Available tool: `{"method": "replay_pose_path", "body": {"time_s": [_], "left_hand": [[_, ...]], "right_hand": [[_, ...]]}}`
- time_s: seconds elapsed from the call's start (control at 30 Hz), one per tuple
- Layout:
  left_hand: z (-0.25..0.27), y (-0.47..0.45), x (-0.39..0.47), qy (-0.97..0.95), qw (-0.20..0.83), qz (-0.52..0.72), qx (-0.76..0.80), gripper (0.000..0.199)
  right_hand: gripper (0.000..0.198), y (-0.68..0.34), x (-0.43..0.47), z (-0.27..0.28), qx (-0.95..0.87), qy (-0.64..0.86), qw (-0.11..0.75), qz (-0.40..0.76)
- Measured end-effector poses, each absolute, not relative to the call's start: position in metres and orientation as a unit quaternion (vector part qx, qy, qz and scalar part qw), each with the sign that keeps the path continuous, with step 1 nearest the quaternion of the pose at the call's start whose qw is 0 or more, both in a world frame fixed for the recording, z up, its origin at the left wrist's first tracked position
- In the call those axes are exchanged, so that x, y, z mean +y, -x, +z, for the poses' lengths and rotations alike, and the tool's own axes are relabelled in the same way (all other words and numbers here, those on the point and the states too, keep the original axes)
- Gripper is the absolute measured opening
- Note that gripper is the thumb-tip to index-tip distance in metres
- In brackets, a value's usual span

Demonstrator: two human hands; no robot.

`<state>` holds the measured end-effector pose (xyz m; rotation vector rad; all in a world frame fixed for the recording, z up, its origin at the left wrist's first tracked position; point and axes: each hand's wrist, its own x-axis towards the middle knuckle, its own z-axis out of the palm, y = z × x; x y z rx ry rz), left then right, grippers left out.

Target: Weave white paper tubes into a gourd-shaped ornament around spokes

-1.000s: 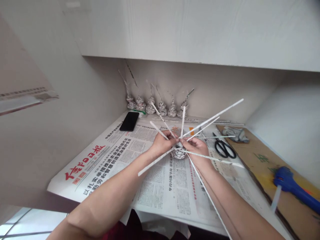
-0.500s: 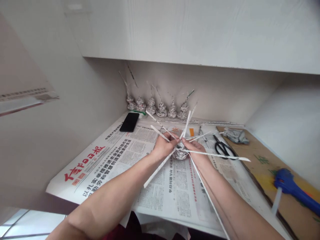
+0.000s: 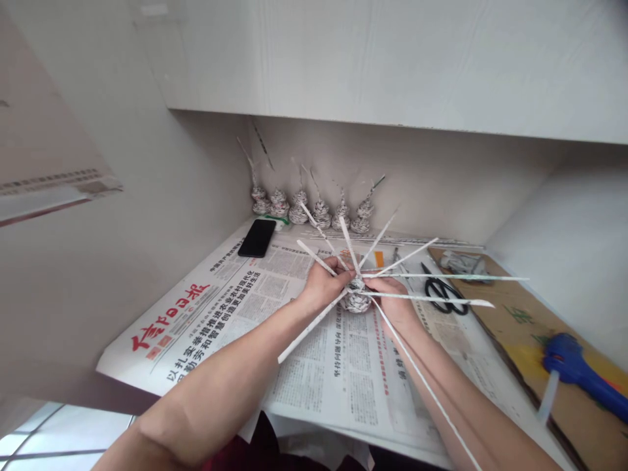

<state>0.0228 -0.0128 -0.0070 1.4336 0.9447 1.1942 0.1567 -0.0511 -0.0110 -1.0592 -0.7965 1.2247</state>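
Observation:
A small round weave of rolled newspaper strips (image 3: pixel 356 299) is held between my hands over the newspaper-covered table. Long thin paper sticks (image 3: pixel 422 299) fan out from its top in several directions. My left hand (image 3: pixel 326 282) grips the weave's upper left side, thumb and fingers pinched near where the sticks meet. On the right side, my right hand (image 3: pixel 390 297) is closed on the weave, its fingertips partly hidden behind the sticks. One long stick runs down across my right forearm toward the lower edge.
Several gourd-shaped paper weaves (image 3: pixel 321 212) line the back wall. A black phone (image 3: pixel 257 237) lies on the newspaper (image 3: pixel 206 327). Black scissors (image 3: pixel 444 294) lie right of my hands, beside cardboard (image 3: pixel 510 327) carrying a crumpled grey cloth or paper (image 3: pixel 464 263) and a blue glue gun (image 3: pixel 569 360).
Sticks that were bunched upright near my fingers are now spread apart, with one stretching far to the right. Both hands stay at the weave. The view has shifted slightly.

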Motion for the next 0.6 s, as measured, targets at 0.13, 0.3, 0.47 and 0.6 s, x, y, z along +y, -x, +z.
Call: {"method": "replay_pose_path", "body": {"time_s": [0.13,0.3,0.47,0.6], "left_hand": [[-0.006,-0.021,-0.011,-0.601,0.498,0.485,0.394,0.008],[-0.009,-0.023,-0.012,-0.596,0.501,0.485,0.398,0.009],[-0.011,-0.028,-0.016,-0.600,0.503,0.507,0.362,0.013],[-0.014,-0.031,-0.017,-0.607,0.483,0.518,0.361,0.015]], "right_hand": [[0.025,-0.156,-0.051,-0.013,-0.367,0.451,0.618,0.528],[0.030,-0.154,-0.051,-0.019,-0.395,0.503,0.644,0.419],[0.027,-0.156,-0.049,-0.019,-0.371,0.517,0.649,0.417],[0.026,-0.159,-0.047,-0.021,-0.356,0.521,0.642,0.434]]}}
